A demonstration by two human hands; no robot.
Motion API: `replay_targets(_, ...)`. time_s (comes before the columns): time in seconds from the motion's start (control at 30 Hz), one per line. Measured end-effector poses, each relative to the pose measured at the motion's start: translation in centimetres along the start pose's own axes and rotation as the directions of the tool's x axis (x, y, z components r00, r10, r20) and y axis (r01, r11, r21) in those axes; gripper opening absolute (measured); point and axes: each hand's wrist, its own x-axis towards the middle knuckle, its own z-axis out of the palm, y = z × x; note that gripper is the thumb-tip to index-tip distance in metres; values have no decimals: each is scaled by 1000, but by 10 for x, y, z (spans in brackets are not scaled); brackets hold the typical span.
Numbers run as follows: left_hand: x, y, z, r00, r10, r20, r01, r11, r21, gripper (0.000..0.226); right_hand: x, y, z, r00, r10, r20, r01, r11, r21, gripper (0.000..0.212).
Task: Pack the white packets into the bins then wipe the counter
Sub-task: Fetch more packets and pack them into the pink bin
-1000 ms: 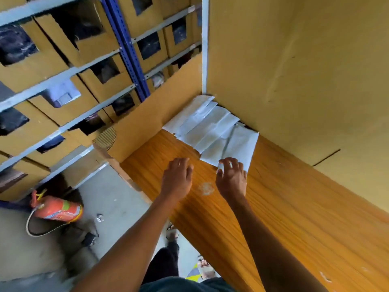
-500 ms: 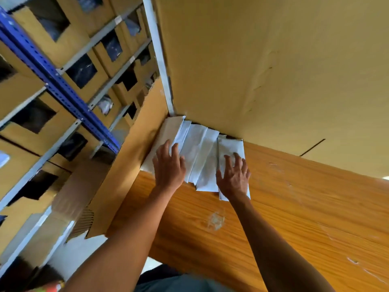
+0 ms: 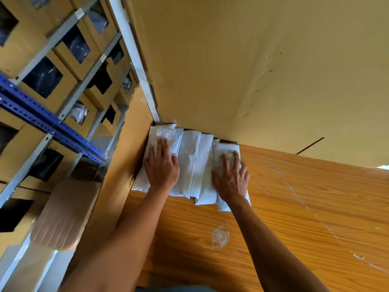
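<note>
Both hands lie flat on the white packets [image 3: 194, 163], fingers straight and spread, gripping nothing: the left hand [image 3: 161, 167] presses the packets at the left end of the row, the right hand [image 3: 231, 178] the packet at the right end. These packets overlap in a fanned row on the wooden counter [image 3: 294, 218], pushed into the corner between a cardboard side panel [image 3: 128, 148] and the yellow wall [image 3: 231, 70]. Cardboard bins [image 3: 69, 66] fill the metal shelving [image 3: 42, 121] to the left
</note>
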Motion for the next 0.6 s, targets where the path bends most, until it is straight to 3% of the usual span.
replay_targets(0.4, -23, 37, -12, 990, 130, 60, -134, 988, 76, 75, -12, -9, -6, 997, 23, 79, -25, 999, 30, 85)
replay_targets(0.6, -18, 28, -15, 969, 157, 190, -181, 977, 116, 77, -11, -6, -1, 990, -20, 142, 13, 998, 54, 86)
